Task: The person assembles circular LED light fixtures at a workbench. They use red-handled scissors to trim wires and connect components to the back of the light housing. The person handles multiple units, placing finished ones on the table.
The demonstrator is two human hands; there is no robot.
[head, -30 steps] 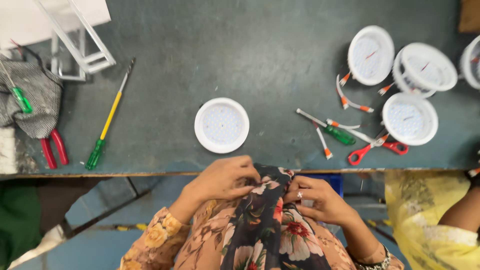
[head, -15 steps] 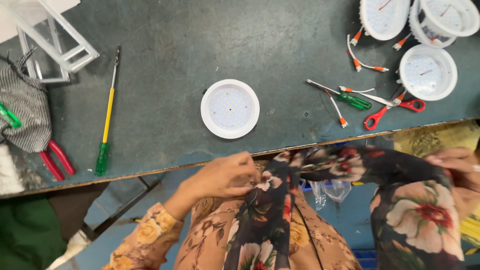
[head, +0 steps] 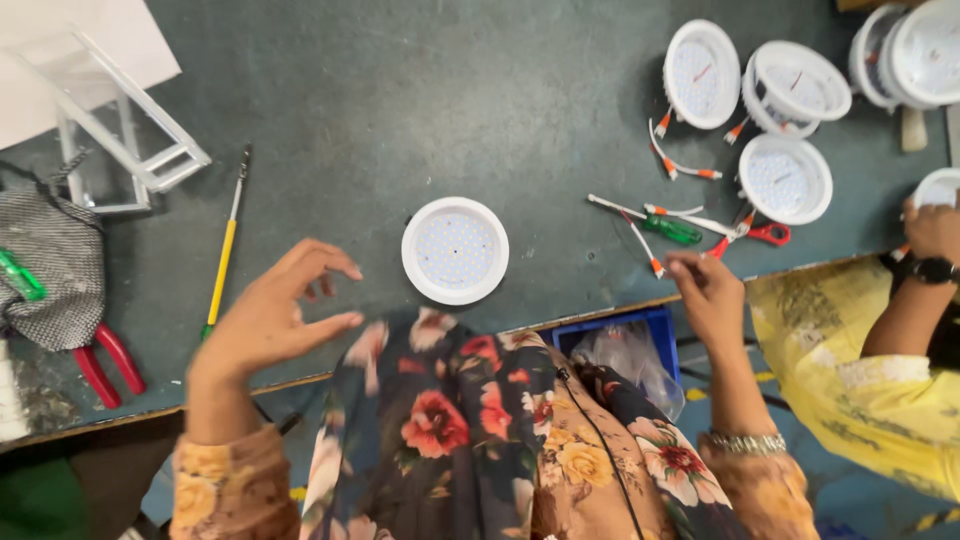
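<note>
My left hand (head: 268, 322) hovers over the table's front edge with its fingers spread and curved, holding nothing. A dark floral scarf (head: 440, 420) hangs down my chest just to its right. A round white LED lamp (head: 455, 250) lies face up on the dark table (head: 400, 110) between my hands. My right hand (head: 708, 295) is at the table edge with its fingers bent, beside loose white wires with orange tips (head: 645, 240) and a green-handled screwdriver (head: 672, 230). Its grip is hidden from view.
Several more white lamps (head: 785, 178) sit at the back right, with red-handled snips (head: 752, 237) near them. A yellow screwdriver (head: 225, 262), red pliers (head: 105, 360), a grey mesh bag (head: 55, 265) and a white frame (head: 125, 145) are at left. A co-worker's yellow sleeve (head: 870, 390) is at right. A blue bin (head: 620, 340) sits under the edge.
The scarf that my hands stretched out to the right has dropped back over my chest. My left hand let go and opened; my right hand moved up to the table edge.
</note>
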